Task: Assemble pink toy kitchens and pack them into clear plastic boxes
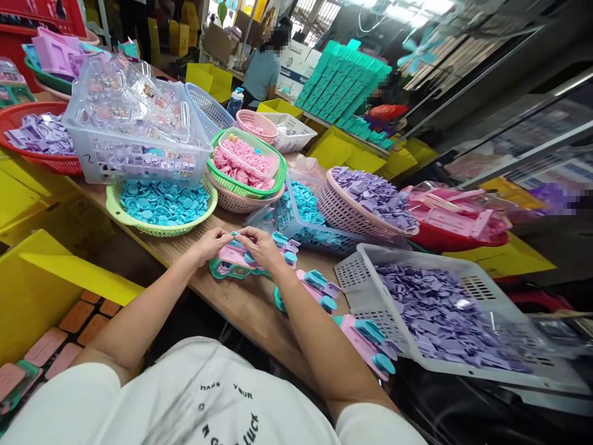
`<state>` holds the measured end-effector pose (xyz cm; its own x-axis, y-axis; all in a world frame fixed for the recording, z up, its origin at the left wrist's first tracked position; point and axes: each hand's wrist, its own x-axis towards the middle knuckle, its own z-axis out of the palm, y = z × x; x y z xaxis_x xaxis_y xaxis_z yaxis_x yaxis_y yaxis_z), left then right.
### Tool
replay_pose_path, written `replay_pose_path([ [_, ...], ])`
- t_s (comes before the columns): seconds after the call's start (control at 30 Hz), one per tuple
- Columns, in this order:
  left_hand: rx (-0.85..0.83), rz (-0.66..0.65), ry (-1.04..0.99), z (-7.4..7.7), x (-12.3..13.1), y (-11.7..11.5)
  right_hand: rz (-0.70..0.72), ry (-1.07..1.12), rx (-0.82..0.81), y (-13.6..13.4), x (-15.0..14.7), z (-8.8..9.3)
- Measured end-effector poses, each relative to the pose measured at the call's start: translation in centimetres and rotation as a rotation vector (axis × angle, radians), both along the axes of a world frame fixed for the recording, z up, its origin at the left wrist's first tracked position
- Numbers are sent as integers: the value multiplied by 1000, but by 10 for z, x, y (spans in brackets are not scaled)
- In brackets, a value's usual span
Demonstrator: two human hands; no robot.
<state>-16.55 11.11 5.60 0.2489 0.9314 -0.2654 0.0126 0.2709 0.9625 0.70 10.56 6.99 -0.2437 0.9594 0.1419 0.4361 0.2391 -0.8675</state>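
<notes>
My left hand (213, 244) and my right hand (263, 248) meet above a pink and teal plastic toy (237, 271) at the table's edge. Fingertips of both hands pinch a small teal plastic piece (235, 235) on its top; its exact shape is partly hidden by the fingers. Just beyond my right hand stands a similar toy with teal and purple parts (290, 256). Beside and below my right forearm sit two more, one pink and teal toy (317, 287) and another nearer toy (368, 343).
Around the wooden table (259, 315) stand a yellow-green basket of round teal pieces (111, 207), a white crate of purple pieces (445, 364), a pink basket of purple pieces (331, 201) and a clear bin (139, 170). A yellow box (28, 309) is at lower left. Another person (259, 74) sits behind.
</notes>
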Motion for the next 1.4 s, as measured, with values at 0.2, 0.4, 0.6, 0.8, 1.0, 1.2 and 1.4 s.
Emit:
replay_pose_path([
  [0.2,12,-111,64,6,-14,0,212,-275,68,18,14,39],
  [0.4,319,-52,262,49,-24,18,118,-695,350,121,22,108],
  [0.6,72,-43,-33,90,-5,72,198,-894,331,206,-8,93],
  [0.8,-108,3,-263,75,13,87,296,-853,368,219,10,80],
  [1.0,-298,70,-568,63,37,84,414,-478,410,197,48,101],
  [1.2,-389,37,-896,69,48,75,537,-577,776,120,52,102],
  [1.4,-447,147,-915,69,45,58,599,-337,762,87,54,89],
])
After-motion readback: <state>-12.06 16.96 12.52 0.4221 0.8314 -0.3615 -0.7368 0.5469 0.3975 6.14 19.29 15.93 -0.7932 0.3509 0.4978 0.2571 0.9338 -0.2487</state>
